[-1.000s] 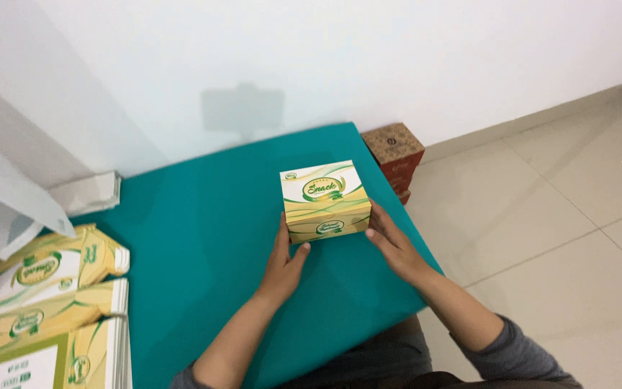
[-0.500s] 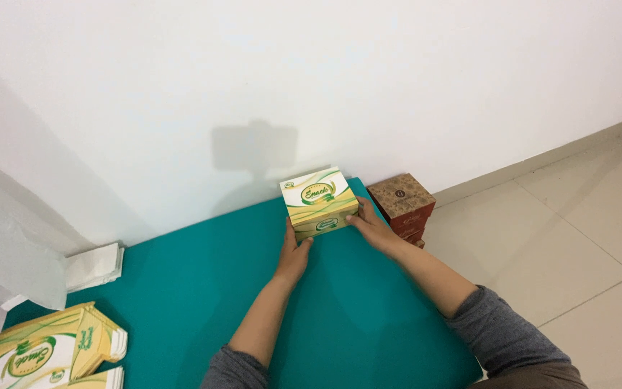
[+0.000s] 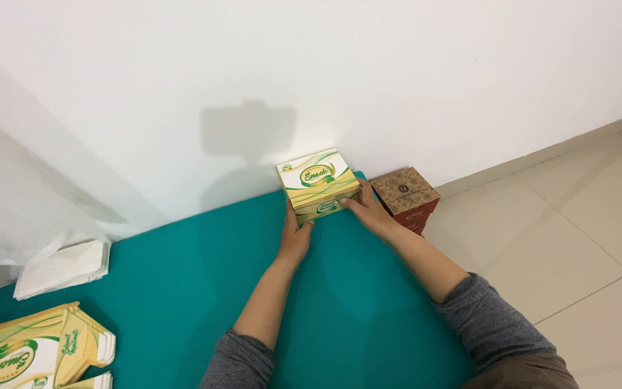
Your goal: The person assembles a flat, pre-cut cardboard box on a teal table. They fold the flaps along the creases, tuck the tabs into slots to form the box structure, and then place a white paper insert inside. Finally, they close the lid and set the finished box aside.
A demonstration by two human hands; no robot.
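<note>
A small yellow, white and green cardboard box (image 3: 318, 183) stands on the teal table (image 3: 181, 274) at its far edge, close to the white wall. My left hand (image 3: 294, 238) presses against the box's near left side. My right hand (image 3: 367, 210) holds its near right side. Both arms in grey sleeves stretch forward across the table.
A brown patterned box (image 3: 404, 193) on red ones stands just right of the table's far corner. Flat, unfolded yellow-green boxes (image 3: 34, 353) lie at the near left. A folded white cloth (image 3: 62, 268) rests at the far left. Tiled floor (image 3: 577, 230) lies to the right.
Both hands have pushed the small box away from me across the table until it sits at the far edge by the wall.
</note>
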